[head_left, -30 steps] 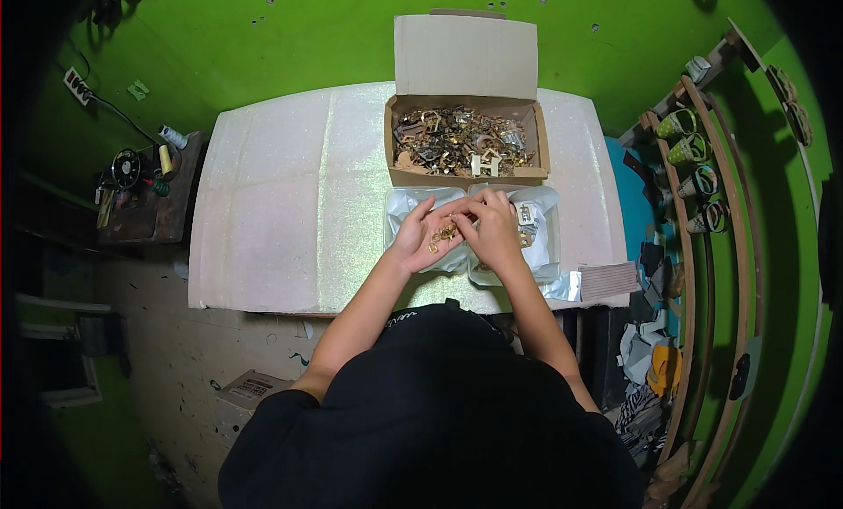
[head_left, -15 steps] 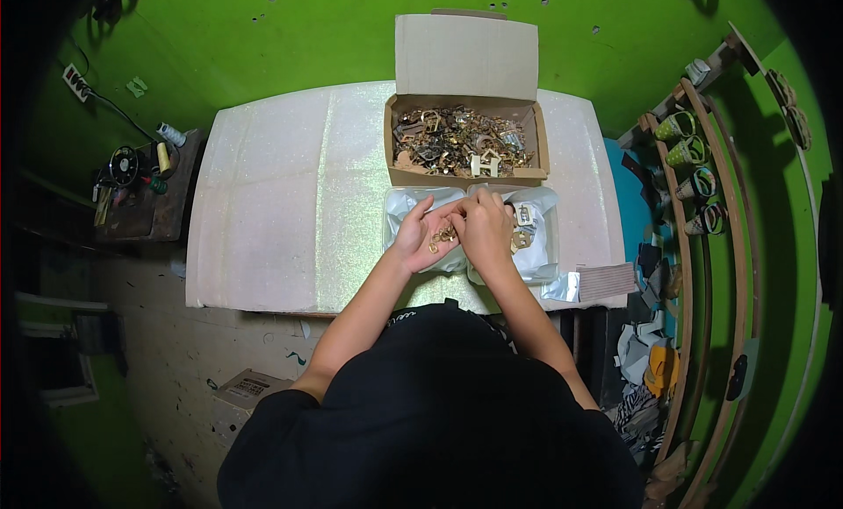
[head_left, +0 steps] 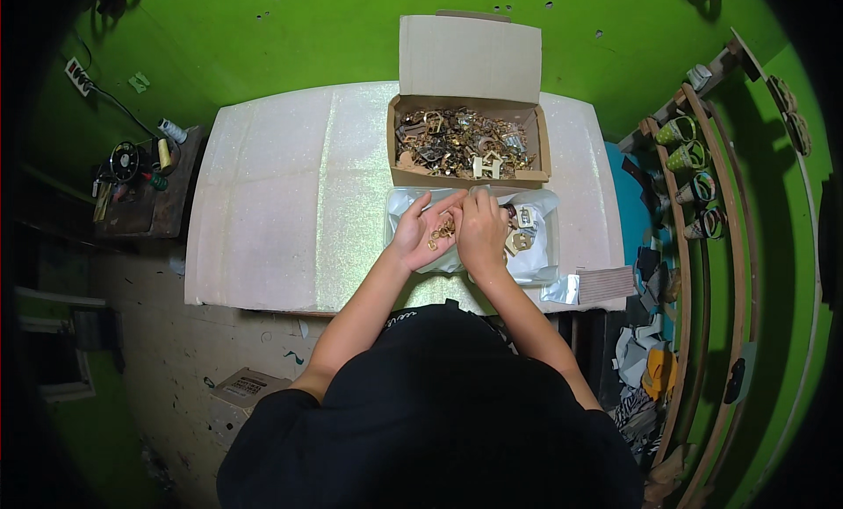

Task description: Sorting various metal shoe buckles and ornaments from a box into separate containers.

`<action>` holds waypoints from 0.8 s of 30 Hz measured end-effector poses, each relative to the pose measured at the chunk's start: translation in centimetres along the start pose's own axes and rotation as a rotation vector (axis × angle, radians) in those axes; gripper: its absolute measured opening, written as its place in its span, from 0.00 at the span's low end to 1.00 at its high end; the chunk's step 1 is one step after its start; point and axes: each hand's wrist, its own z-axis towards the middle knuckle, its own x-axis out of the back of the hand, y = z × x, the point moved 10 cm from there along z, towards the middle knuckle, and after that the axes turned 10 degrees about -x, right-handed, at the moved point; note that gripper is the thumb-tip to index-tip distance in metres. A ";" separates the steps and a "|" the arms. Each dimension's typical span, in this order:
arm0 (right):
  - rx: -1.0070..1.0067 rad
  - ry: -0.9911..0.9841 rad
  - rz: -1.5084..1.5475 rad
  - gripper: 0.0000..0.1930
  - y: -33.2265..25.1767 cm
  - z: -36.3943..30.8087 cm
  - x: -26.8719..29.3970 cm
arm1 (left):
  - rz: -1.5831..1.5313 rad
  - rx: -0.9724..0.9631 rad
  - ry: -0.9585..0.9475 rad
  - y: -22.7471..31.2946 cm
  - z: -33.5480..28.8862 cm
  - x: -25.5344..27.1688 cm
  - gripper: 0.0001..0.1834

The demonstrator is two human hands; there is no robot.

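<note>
My left hand (head_left: 416, 237) lies palm up over the left white tray (head_left: 401, 198), its fingers stretched. On its palm rests a small heap of gold-coloured metal buckles (head_left: 442, 231). My right hand (head_left: 482, 237) is beside it, back upward, with fingers bent and closed by the left fingertips; what they pinch, if anything, is hidden. Next to it, the right white tray (head_left: 551, 212) holds larger gold and silver buckles (head_left: 523, 228) on a white lining. Behind both hands stands an open cardboard box (head_left: 470, 180) full of mixed metal fittings (head_left: 457, 140).
A shimmering pale cloth covers the table (head_left: 263, 193). A silver packet (head_left: 560, 289) and a striped fabric piece (head_left: 606, 284) lie at its front right. At left is a small dark table (head_left: 136, 219) with spools; at right, a wooden rack (head_left: 729, 210) holds sandals.
My right hand has shifted slightly left, its fingers drawn closer together at the left hand's fingertips. The left hand stays almost in place, still with the buckles on its palm.
</note>
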 end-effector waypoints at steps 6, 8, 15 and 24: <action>-0.061 0.091 0.033 0.05 1.4 0.3 0.6 | 0.043 -0.011 0.006 0.0 0.0 -0.3 0.29; -0.106 0.064 0.085 0.06 2.2 0.6 0.6 | 0.055 -0.014 0.021 0.0 -0.1 -0.4 0.30; -0.263 -0.008 0.573 0.05 5.7 1.1 -0.4 | 0.010 0.002 0.035 -0.1 -0.1 -0.3 0.32; -0.568 -0.209 1.379 0.04 8.2 0.1 -3.6 | -0.009 -0.036 0.059 1.1 -0.3 0.2 0.31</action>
